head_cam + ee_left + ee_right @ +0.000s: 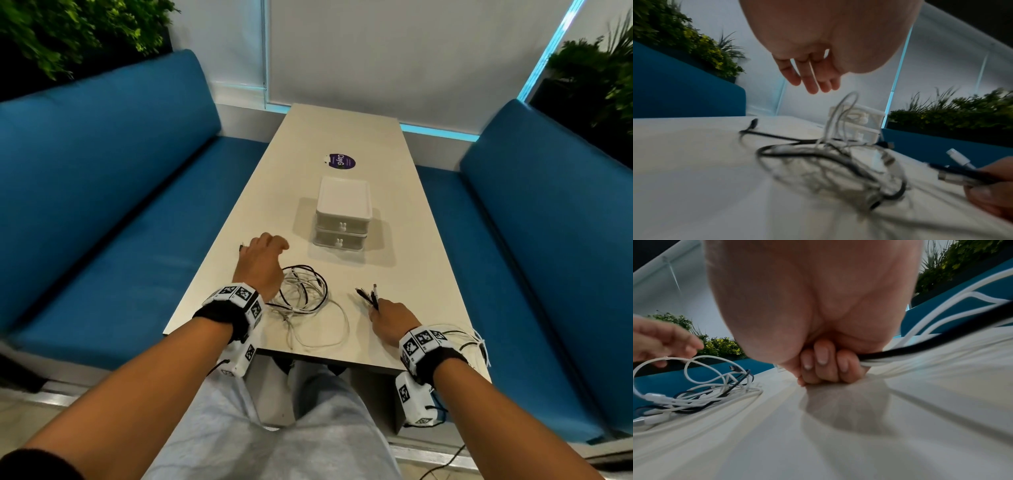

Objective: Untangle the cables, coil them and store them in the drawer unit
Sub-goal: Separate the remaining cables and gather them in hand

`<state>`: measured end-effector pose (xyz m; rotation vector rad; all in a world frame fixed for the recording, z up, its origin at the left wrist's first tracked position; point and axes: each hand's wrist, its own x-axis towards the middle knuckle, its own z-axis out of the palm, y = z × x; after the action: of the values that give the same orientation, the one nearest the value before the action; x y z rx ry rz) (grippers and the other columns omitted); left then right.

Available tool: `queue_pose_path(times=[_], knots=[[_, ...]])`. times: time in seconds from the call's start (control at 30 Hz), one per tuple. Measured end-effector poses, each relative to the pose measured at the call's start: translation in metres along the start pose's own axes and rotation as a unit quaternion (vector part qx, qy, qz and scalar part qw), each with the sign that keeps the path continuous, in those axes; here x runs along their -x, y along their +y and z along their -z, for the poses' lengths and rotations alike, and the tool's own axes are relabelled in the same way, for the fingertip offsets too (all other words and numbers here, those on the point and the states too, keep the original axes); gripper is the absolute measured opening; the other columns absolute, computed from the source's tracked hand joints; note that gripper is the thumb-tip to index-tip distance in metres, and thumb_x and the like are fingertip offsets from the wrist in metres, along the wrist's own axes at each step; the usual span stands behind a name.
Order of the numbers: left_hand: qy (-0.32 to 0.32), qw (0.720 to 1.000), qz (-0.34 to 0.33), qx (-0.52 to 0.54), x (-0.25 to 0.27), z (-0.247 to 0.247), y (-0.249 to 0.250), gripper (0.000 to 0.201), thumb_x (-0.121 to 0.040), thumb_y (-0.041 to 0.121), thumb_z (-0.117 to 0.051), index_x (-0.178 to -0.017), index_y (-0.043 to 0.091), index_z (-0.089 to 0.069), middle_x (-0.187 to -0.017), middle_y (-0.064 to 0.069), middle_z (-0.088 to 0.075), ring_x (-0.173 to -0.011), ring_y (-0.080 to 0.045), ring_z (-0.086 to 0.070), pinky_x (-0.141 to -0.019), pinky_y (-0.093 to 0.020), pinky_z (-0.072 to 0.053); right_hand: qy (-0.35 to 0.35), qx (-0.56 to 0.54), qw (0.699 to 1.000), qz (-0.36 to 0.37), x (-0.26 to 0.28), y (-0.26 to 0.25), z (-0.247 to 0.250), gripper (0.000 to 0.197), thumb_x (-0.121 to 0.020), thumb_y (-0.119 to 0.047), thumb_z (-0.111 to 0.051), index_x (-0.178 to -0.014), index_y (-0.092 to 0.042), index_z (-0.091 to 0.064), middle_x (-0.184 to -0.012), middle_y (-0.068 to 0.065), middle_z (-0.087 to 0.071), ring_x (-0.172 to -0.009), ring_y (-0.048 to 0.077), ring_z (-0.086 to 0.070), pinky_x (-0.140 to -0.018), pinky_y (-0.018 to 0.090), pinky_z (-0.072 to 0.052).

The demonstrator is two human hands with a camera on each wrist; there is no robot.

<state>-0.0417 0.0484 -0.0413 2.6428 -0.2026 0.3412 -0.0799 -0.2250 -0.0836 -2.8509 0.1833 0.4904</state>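
A tangle of black and white cables (305,298) (828,162) (694,386) lies near the table's front edge. My left hand (265,255) (813,81) hovers at its left side with fingers hanging relaxed and nothing in them. One black plug end (241,247) sticks out just left of that hand. My right hand (387,318) (824,368) rests on the table to the right of the tangle and grips a bundle of black and white cable ends (368,296) (957,168). Their cords (900,353) trail back past the wrist. The white two-drawer unit (342,212) (857,120) stands behind with both drawers shut.
A purple round sticker (339,161) lies on the beige table (394,192) beyond the drawer unit. Blue benches (120,171) flank the narrow table on both sides. Plants stand behind both benches, and a white wall closes the far end.
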Motion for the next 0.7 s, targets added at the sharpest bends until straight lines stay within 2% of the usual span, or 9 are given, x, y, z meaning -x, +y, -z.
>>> queue_pose_path(times=[0.07,0.13,0.2,0.3,0.37,0.4,0.53,0.6,0.7], knots=[[0.011,0.999,-0.04,0.018,-0.01,-0.001,0.017,0.062,-0.071,-0.016,-0.046,-0.121,0.018,-0.056,-0.117,-0.001,-0.054,-0.108,-0.023,-0.049,-0.09,-0.035,-0.034,0.004,0.003,1.0,0.002,0.001,0.0,-0.001,0.039,-0.104,-0.034,-0.033,-0.122,-0.005,-0.051,-0.121,0.017,-0.061,-0.109,0.034,-0.058,-0.086,0.036,-0.043],[-0.007,0.997,-0.075,-0.006,-0.02,-0.004,0.03,0.061,-0.077,-0.013,-0.042,-0.127,0.021,-0.053,-0.122,-0.001,-0.053,-0.109,-0.023,-0.049,-0.09,-0.035,-0.034,0.007,0.006,1.0,0.003,0.001,0.0,-0.002,0.038,-0.103,-0.034,-0.034,-0.121,-0.005,-0.051,-0.119,0.018,-0.061,-0.108,0.034,-0.059,-0.086,0.036,-0.044],[-0.084,0.989,-0.107,-0.064,-0.028,-0.009,0.037,0.063,-0.083,-0.009,-0.041,-0.137,0.023,-0.045,-0.132,-0.003,-0.048,-0.115,-0.025,-0.047,-0.094,-0.036,-0.036,0.011,0.007,1.0,0.006,0.002,0.0,-0.004,0.037,-0.103,-0.034,-0.034,-0.12,-0.005,-0.051,-0.118,0.018,-0.061,-0.107,0.035,-0.059,-0.085,0.036,-0.044],[-0.237,0.94,-0.155,-0.191,-0.032,-0.018,0.039,0.072,-0.086,-0.006,-0.045,-0.15,0.024,-0.031,-0.143,-0.007,-0.04,-0.126,-0.028,-0.042,-0.103,-0.041,-0.037,0.018,0.017,1.0,0.014,0.005,0.002,-0.007,0.036,-0.104,-0.033,-0.033,-0.12,-0.005,-0.049,-0.117,0.019,-0.061,-0.106,0.036,-0.059,-0.084,0.037,-0.045],[-0.283,0.912,-0.165,-0.247,-0.034,-0.025,0.035,0.07,-0.09,0.001,-0.048,-0.152,0.026,-0.027,-0.145,-0.007,-0.038,-0.129,-0.029,-0.04,-0.106,-0.042,-0.035,0.019,0.019,0.999,0.019,0.006,0.002,-0.008,0.036,-0.104,-0.033,-0.033,-0.121,-0.005,-0.049,-0.117,0.019,-0.061,-0.106,0.036,-0.059,-0.085,0.037,-0.045],[-0.296,0.908,-0.158,-0.252,-0.035,-0.029,0.033,0.069,-0.091,0.004,-0.049,-0.152,0.027,-0.027,-0.146,-0.007,-0.037,-0.13,-0.028,-0.039,-0.107,-0.041,-0.035,0.019,0.019,0.999,0.021,0.006,0.002,-0.008,0.036,-0.104,-0.033,-0.033,-0.121,-0.005,-0.049,-0.118,0.019,-0.061,-0.106,0.036,-0.059,-0.085,0.037,-0.045],[-0.307,0.923,-0.117,-0.201,-0.035,-0.034,0.029,0.057,-0.089,0.003,-0.05,-0.142,0.024,-0.042,-0.144,-0.001,-0.039,-0.125,-0.027,-0.041,-0.103,-0.033,-0.032,0.013,0.016,1.0,0.017,0.002,0.003,-0.006,0.037,-0.104,-0.033,-0.033,-0.121,-0.005,-0.049,-0.119,0.019,-0.061,-0.107,0.035,-0.059,-0.084,0.036,-0.044],[-0.279,0.935,-0.118,-0.182,-0.036,-0.034,0.03,0.042,-0.089,0.003,-0.052,-0.128,0.019,-0.05,-0.134,-0.002,-0.046,-0.115,-0.027,-0.047,-0.093,-0.032,-0.035,0.009,0.014,1.0,0.017,0.0,0.003,-0.005,0.037,-0.104,-0.034,-0.033,-0.121,-0.005,-0.049,-0.119,0.018,-0.061,-0.107,0.035,-0.059,-0.083,0.036,-0.043],[-0.248,0.946,-0.118,-0.172,-0.041,-0.034,0.032,0.018,-0.092,0.006,-0.051,-0.109,0.012,-0.051,-0.116,-0.007,-0.054,-0.102,-0.028,-0.053,-0.078,-0.034,-0.039,0.004,0.013,1.0,0.02,-0.002,0.004,-0.005,0.038,-0.104,-0.035,-0.033,-0.12,-0.005,-0.05,-0.119,0.018,-0.061,-0.107,0.035,-0.059,-0.082,0.035,-0.042]])
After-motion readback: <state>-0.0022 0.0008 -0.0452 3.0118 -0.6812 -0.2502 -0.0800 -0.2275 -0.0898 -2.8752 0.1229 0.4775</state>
